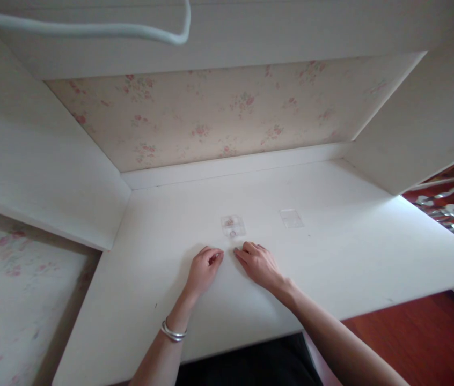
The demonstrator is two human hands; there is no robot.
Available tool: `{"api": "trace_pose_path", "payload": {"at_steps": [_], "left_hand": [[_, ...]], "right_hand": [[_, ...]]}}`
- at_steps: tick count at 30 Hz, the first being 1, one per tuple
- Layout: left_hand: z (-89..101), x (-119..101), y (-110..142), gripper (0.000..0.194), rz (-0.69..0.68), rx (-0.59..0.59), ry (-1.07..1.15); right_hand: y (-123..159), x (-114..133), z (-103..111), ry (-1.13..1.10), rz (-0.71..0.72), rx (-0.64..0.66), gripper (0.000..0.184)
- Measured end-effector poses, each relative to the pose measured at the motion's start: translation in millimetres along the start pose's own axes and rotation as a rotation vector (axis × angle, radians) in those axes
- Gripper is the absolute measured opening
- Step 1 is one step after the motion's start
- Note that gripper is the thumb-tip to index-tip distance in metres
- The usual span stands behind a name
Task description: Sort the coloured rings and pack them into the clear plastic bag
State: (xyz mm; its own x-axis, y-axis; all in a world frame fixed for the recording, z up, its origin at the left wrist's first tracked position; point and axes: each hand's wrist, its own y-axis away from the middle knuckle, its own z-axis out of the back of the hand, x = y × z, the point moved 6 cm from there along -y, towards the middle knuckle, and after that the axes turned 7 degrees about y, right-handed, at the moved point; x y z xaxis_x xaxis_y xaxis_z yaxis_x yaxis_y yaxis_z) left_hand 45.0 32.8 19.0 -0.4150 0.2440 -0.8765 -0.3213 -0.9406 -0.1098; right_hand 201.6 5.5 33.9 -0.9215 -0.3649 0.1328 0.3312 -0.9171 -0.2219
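You have one white desk [356, 230], with two hands on it: one left hand [204, 269] and one right hand [260, 265]. At least one silver bangle [174, 331] shows above the desk's near part. Around the desk's middle you count one clear plastic case [240, 226], its small contents too tiny to tally; farther right on the desk, one flat clear plastic piece [291, 219]. Over the desk you have one white cable [90, 30]. Two side panels [42, 134] flank the desk, one left, one right.
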Motion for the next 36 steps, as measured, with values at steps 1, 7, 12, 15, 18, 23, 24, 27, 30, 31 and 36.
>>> {"api": "trace_pose_path", "payload": {"at_steps": [1, 7, 12, 15, 18, 23, 24, 27, 30, 31, 36], "left_hand": [[-0.2, -0.7, 0.4, 0.025, -0.006, 0.004, -0.005], [-0.6, -2.2, 1.9, 0.024, -0.016, 0.017, -0.008], [-1.8, -1.2, 2.3, 0.024, -0.013, 0.029, 0.003], [-2.2, -2.3, 3.1, 0.024, -0.014, 0.034, 0.004], [-1.9, -3.9, 4.1, 0.024, -0.017, 0.035, -0.003], [-0.6, -5.1, 5.3, 0.024, -0.026, 0.033, -0.02], [-0.3, -5.1, 5.5, 0.025, -0.03, 0.031, -0.021], [0.1, -3.9, 5.6, 0.023, -0.038, 0.024, -0.011], [-0.2, -1.8, 5.4, 0.021, -0.041, 0.021, 0.003], [-0.6, -1.3, 5.3, 0.021, -0.042, 0.024, 0.004], [-2.9, -1.8, 5.8, 0.022, -0.046, 0.042, -0.028]], "right_hand": [[0.0, 0.7, -0.9, 0.015, 0.006, 0.005, 0.029], [1.2, 2.4, -1.5, 0.025, 0.004, 0.002, 0.026], [2.6, 0.6, 2.9, -0.04, -0.021, -0.024, 0.025], [2.7, -2.1, 4.6, -0.091, -0.054, -0.043, 0.025], [-1.2, -4.6, 7.7, -0.123, -0.076, -0.086, 0.026], [-23.2, -10.3, 12.9, -0.105, -0.087, -0.156, 0.029], [-29.0, -11.5, 12.9, -0.089, -0.086, -0.163, 0.03], [-43.3, -13.4, 9.6, -0.018, -0.068, -0.15, 0.03], [-45.1, -14.5, 6.6, -0.004, -0.049, -0.13, 0.03], [-42.3, -15.7, 7.1, -0.018, -0.056, -0.137, 0.03], [-13.5, -27.5, 12.6, -0.113, -0.15, -0.172, 0.032]]}}
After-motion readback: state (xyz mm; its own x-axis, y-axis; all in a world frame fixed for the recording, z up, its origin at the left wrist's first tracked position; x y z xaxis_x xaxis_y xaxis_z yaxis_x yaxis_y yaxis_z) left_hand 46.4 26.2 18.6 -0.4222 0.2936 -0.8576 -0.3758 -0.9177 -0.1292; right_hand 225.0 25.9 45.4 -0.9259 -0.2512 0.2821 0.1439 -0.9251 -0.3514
